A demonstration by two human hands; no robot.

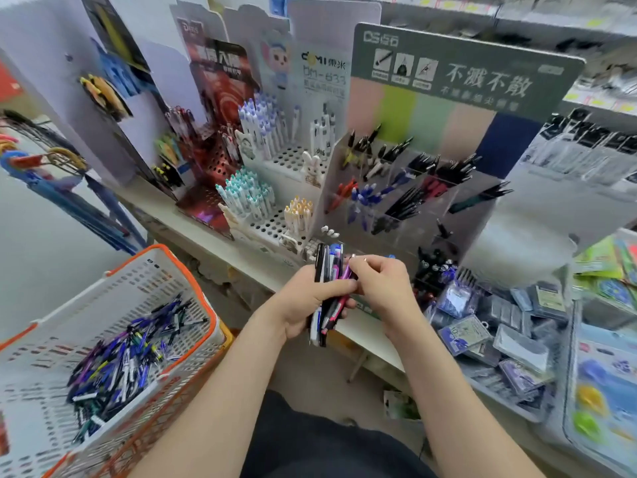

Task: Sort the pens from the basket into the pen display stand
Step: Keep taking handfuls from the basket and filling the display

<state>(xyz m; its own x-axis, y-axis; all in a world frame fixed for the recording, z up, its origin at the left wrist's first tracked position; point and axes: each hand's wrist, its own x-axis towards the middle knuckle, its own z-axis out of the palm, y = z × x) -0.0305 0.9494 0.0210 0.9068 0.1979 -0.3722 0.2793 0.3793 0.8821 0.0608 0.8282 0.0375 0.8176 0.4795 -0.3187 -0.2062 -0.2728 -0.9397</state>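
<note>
Clutching a bundle of pens (pixel 325 267), the left grip (pixel 306 301) curls tight. The right grip (pixel 382 288) pinches one pink pen (pixel 345 272), near the display stand (pixel 465 98).

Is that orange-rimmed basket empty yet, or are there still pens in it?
Not empty. A loose heap of pens covers part of the basket floor; it is far from full.

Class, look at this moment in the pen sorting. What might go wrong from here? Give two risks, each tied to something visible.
1. The left hand grips a thick bundle of pens while the right hand pinches one pink pen in it; neighbours may drag loose and drop.
2. The display stand seems to keep red, blue and black pens in separate compartments, so a pen might land in the wrong one.
</note>
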